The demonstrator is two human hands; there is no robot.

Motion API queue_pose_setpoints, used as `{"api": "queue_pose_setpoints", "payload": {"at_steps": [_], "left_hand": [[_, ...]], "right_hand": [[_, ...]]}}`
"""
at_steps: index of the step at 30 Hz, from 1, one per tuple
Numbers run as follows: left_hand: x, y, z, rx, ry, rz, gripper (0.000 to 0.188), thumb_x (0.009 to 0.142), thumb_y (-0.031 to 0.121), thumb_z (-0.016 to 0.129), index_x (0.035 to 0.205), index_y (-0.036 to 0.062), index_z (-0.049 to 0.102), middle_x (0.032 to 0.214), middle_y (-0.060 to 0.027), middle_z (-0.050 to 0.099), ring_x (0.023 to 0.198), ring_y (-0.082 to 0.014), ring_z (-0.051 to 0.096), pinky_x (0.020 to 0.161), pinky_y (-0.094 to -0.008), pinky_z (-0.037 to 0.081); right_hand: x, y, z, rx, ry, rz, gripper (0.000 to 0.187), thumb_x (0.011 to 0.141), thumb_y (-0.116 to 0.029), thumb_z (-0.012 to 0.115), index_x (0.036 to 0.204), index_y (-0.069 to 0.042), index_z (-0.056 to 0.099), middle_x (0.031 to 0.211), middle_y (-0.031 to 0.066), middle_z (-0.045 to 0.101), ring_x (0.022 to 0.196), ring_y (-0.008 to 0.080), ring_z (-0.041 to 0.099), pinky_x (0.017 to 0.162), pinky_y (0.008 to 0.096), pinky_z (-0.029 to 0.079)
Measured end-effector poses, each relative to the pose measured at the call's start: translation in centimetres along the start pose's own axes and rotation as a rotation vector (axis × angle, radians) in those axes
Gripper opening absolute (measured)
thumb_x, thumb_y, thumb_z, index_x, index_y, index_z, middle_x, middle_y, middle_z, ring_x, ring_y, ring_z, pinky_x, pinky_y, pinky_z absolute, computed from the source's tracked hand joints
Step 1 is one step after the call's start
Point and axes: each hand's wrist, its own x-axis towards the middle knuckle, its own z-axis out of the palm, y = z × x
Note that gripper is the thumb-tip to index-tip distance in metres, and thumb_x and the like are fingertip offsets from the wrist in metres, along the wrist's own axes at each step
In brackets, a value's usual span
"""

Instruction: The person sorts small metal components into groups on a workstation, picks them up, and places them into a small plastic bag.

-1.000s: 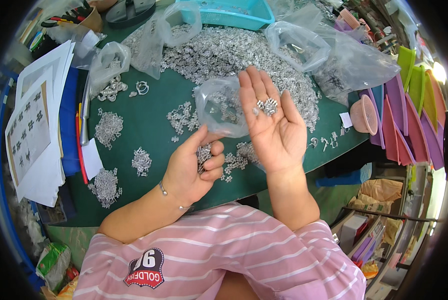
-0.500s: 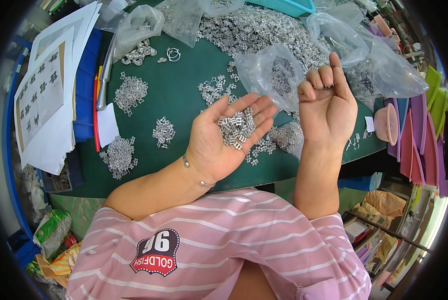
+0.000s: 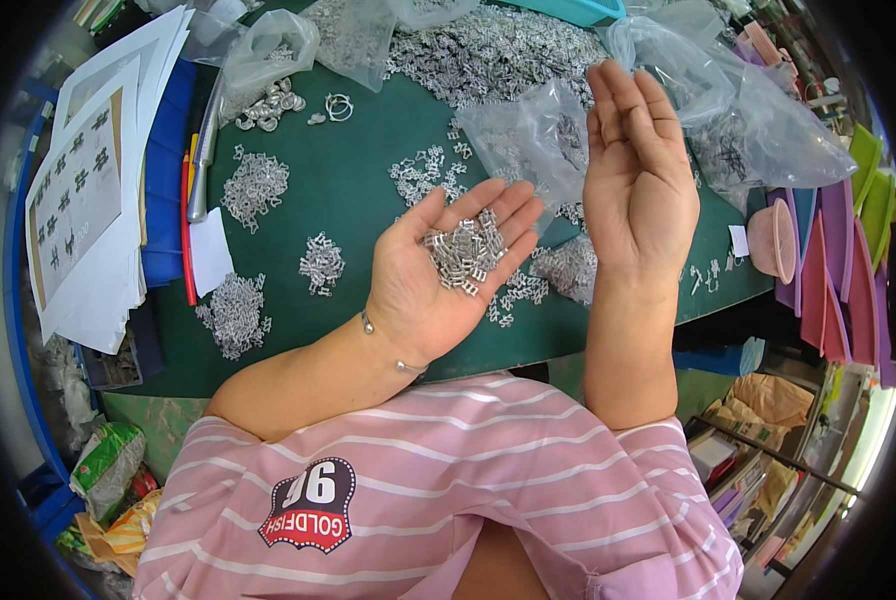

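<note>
My left hand (image 3: 415, 270) is turned palm up with its fingers extended and apart. On its palm and fingers lies a heap of small silver-coloured metal pieces (image 3: 464, 252). To the right, my right hand (image 3: 640, 185) is raised palm up, its fingers stretched out and the thumb lying across toward them. I see nothing held in it. Behind its fingers is a clear plastic bag (image 3: 528, 135). Loose pieces (image 3: 423, 172) lie on the green tabletop (image 3: 358, 130) beyond my left hand, and a small bag of pieces (image 3: 566, 270) sits between my hands.
Several small piles (image 3: 256, 188) of metal pieces dot the left side. A large heap (image 3: 488, 55) spreads along the back beneath a turquoise tray (image 3: 578, 10). Printed sheets (image 3: 78, 190) lean at far left. A pink cup (image 3: 771, 243) and coloured bins (image 3: 823, 290) stand at right.
My right hand's curled fingers have straightened and the hand has shifted slightly left. My left hand still carries its metal pieces, almost in the same spot.
</note>
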Motion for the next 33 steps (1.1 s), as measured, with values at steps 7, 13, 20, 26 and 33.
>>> {"api": "queue_pose_setpoints", "payload": {"at_steps": [7, 13, 20, 26, 33], "left_hand": [[-0.1, 0.0, 0.0, -0.039, -0.041, -0.009, 0.04, 0.099, 0.026, 0.033, 0.123, -0.0033, 0.046, 0.134, -0.0217, 0.045, 0.131, -0.0367, 0.037, 0.109, -0.0486, 0.032], [0.0, 0.5, -0.9, -0.087, -0.159, -0.026, 0.041, 0.099, 0.028, 0.032, 0.124, -0.0023, 0.047, 0.134, -0.021, 0.045, 0.132, -0.0354, 0.036, 0.108, -0.0482, 0.033], [0.2, 0.2, -0.8, -0.068, -0.16, 0.007, 0.041, 0.099, 0.027, 0.032, 0.123, -0.0023, 0.048, 0.135, -0.0206, 0.045, 0.133, -0.034, 0.034, 0.11, -0.0473, 0.029], [0.1, 0.3, -0.1, -0.097, -0.14, 0.038, 0.039, 0.099, 0.025, 0.033, 0.12, -0.0034, 0.049, 0.134, -0.0209, 0.045, 0.134, -0.0338, 0.033, 0.111, -0.0475, 0.029], [0.0, 0.5, 0.1, -0.099, -0.125, 0.047, 0.039, 0.099, 0.025, 0.034, 0.12, -0.0039, 0.05, 0.135, -0.0212, 0.045, 0.134, -0.0343, 0.032, 0.112, -0.0477, 0.027]], "right_hand": [[-0.9, -1.1, 1.1, -0.324, -0.081, -0.075, 0.025, 0.087, 0.004, 0.051, 0.112, 0.003, 0.053, 0.112, 0.0167, 0.06, 0.098, 0.0233, 0.059, 0.082, 0.0317, 0.047], [-4.4, -2.9, -0.4, -1.235, -0.644, -0.075, 0.014, 0.075, -0.001, 0.067, 0.089, -0.002, 0.064, 0.087, 0.0088, 0.058, 0.072, 0.0228, 0.056, 0.064, 0.0344, 0.046], [-6.2, -0.7, -1.5, -1.255, -0.625, -0.22, 0.015, 0.073, 0.004, 0.067, 0.085, -0.001, 0.062, 0.082, 0.0108, 0.056, 0.072, 0.0272, 0.056, 0.063, 0.0334, 0.046], [-6.9, -0.3, -3.1, -0.858, -0.418, -0.091, 0.013, 0.08, 0.008, 0.064, 0.089, 0.002, 0.057, 0.092, 0.0125, 0.064, 0.077, 0.0159, 0.063, 0.068, 0.0259, 0.051], [-7.0, -0.9, -3.2, -0.668, -0.327, -0.143, 0.021, 0.079, 0.013, 0.063, 0.092, 0.002, 0.051, 0.095, 0.0148, 0.064, 0.084, 0.0144, 0.062, 0.072, 0.0256, 0.051]]}}
